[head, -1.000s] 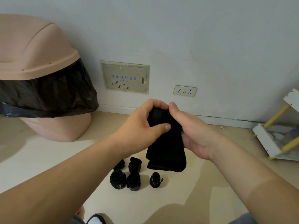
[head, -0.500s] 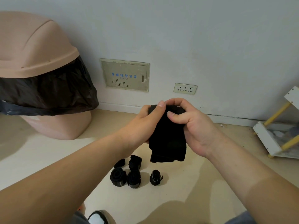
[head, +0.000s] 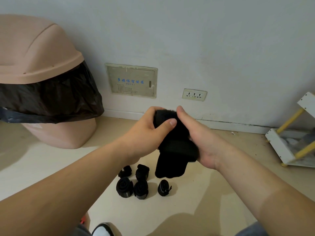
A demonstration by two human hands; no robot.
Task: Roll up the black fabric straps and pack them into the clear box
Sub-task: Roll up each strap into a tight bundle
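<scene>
Well to the left of the left grip stands a pink bin (head: pixel 39 65), a black bag (head: pixel 51 101) spilling from under its domed lid. On the wall beyond that grip sits a beige panel (head: pixel 131 80) with blue lettering. Below the grips, five rolled straps (head: pixel 124 187) lie on the pale floor (head: pixel 196 193) in a loose cluster, two farther and three nearer. The left grip (head: pixel 146 132) is closed on the upper end of the black fabric strap (head: pixel 172 150), its fingers curled over the top and its thumb pressed flat across the front. The strap is held up in the air between both grips; its thick upper part is bundled, and its loose lower end hangs down just beyond the rolls. The right grip (head: pixel 201 138) closes on the strap's right side, thumb laid on top, palm cupped against the fabric, its fingers hidden behind. A wall socket (head: pixel 194 94) shows beyond this grip. Well to its right, at the frame's edge, stands a white rack (head: pixel 279 147) with yellow posts
</scene>
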